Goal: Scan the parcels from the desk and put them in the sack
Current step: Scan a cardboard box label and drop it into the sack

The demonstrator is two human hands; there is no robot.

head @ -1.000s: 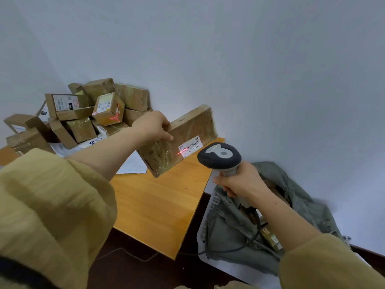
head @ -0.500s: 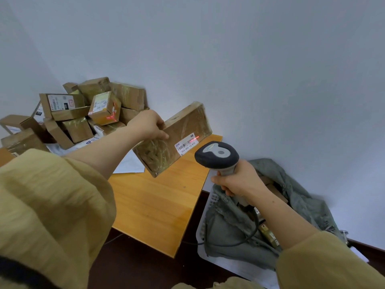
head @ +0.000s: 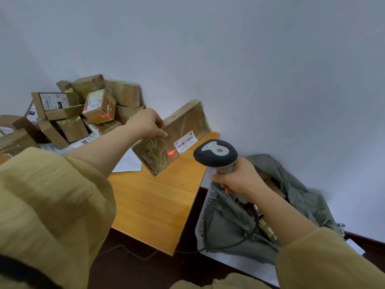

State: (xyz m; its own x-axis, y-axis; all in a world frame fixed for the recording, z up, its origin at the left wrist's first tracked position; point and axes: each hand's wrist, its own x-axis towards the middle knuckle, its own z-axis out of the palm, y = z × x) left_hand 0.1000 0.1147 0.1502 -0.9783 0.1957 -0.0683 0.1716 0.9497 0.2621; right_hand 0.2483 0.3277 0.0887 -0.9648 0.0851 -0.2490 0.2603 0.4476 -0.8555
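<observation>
Pinching the upper long edge of a flat, tape-wrapped parcel (head: 183, 122) with the left hand (head: 145, 124), thumb laid across the front face, other fingers hidden behind; holding it tilted in the air over the far corner of the wooden desk (head: 154, 201), white barcode label (head: 186, 142) turned toward the camera. Gripping the pale handle of a dark-headed scanner (head: 215, 153) in the right hand (head: 235, 180), fingers (head: 220, 180) wrapped tight round it; throwing a short red line (head: 172, 152) onto the tape just left of the label, off the bars. Farther left on the desk, against the wall, a heap of other parcels (head: 83, 109). Below the right hand, beside the desk, a grey-green sack (head: 229, 222) open in a white basket (head: 203, 209), boxes inside, scanner cable (head: 229, 245) trailing over it
</observation>
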